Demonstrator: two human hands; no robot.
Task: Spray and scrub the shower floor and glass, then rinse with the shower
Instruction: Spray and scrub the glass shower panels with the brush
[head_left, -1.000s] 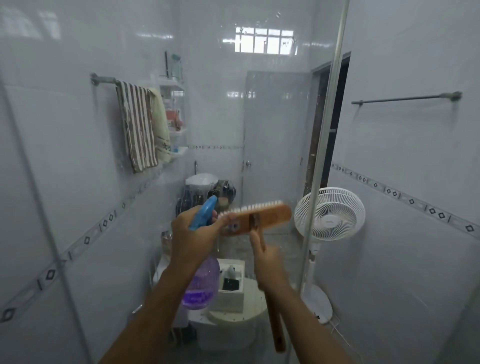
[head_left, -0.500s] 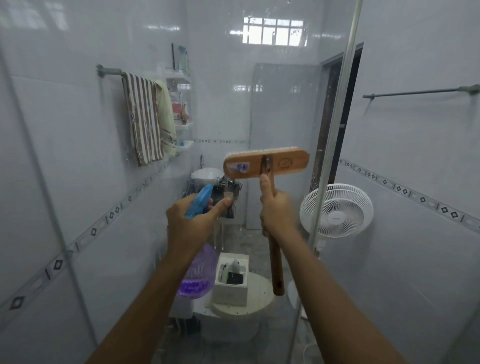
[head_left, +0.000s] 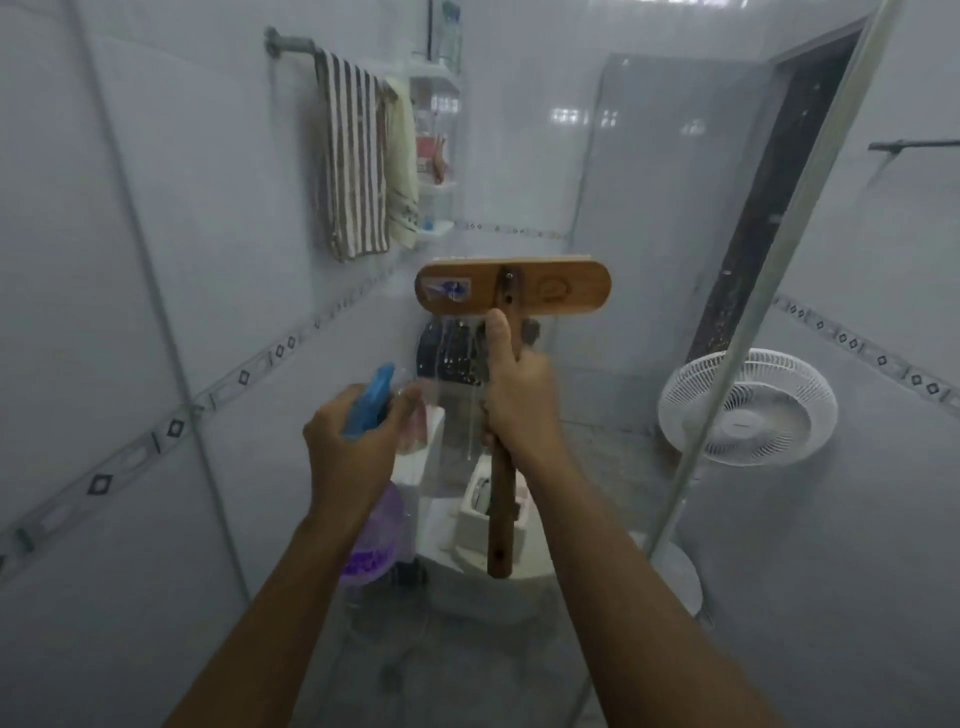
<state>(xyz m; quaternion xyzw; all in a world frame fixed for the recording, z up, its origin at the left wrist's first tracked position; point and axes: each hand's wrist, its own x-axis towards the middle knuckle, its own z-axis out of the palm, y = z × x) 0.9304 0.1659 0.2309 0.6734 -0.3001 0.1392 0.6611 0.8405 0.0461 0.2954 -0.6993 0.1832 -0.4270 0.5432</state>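
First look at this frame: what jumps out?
The wooden brush is held up at centre by the right hand, bristles toward the glass, with wet streaks below it. Just left and lower, the left hand grips a spray bottle with a blue head and purple liquid. A white fan stands at right beyond the glass.

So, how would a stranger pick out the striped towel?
On the left tiled wall, find the metal rail. Two towels hang there. The striped towel is the left one, brown and white; the cream towel beside it has no stripes.
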